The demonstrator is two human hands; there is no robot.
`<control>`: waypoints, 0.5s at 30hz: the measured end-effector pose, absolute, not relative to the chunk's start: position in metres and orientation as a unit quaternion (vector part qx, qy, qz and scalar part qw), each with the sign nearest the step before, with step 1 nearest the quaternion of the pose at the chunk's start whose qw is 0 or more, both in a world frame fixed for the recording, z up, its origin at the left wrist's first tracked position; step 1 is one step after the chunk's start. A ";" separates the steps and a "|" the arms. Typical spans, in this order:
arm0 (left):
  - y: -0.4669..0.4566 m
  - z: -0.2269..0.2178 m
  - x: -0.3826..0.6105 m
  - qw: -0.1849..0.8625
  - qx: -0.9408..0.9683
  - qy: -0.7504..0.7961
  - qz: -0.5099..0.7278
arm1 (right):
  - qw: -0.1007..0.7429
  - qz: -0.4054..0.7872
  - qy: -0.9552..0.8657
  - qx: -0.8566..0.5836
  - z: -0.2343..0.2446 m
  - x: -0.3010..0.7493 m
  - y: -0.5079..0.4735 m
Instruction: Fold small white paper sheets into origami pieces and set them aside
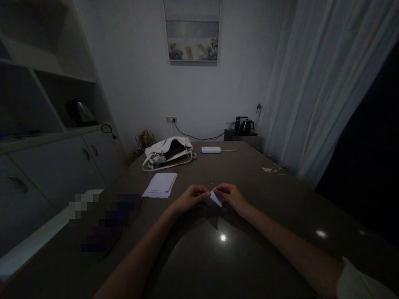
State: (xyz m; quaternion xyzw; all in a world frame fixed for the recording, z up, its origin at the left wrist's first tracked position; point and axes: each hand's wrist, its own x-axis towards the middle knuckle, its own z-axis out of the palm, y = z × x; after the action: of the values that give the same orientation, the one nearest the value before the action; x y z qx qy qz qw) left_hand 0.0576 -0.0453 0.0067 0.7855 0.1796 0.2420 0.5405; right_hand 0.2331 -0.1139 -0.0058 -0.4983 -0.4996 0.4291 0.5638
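A small piece of white folded paper [216, 198] is held between my two hands above the dark table [199, 265]. My left hand [193, 197] pinches its upper left corner between thumb and fingertips. On the other side my right hand [231, 197] grips the paper's right edge, and the fingers partly cover it. The lower end of the paper points down toward the tabletop. To the left of my left hand lies a stack of white paper sheets [160, 185].
Behind the stack sits an open white handbag [170, 153]. A white power bank [211, 149] with a short cable lies at the far edge. Paper scraps [270, 170] are on the right. A blurred-out dark object [109, 224] is at left.
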 end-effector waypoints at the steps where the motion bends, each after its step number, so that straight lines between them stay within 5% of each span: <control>1: -0.045 0.006 0.058 0.535 0.785 0.187 0.249 | 0.563 0.429 -0.500 -0.499 -0.006 0.233 -0.113; 15: -0.043 0.007 0.062 0.481 0.776 0.238 0.331 | 0.566 0.441 -0.502 -0.483 -0.010 0.232 -0.114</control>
State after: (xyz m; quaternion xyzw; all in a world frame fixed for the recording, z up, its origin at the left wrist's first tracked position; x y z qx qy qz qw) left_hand 0.0617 -0.0427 0.0074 0.7761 0.2383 0.3310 0.4810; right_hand 0.2322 -0.1139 -0.0099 -0.4827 -0.5019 0.4408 0.5665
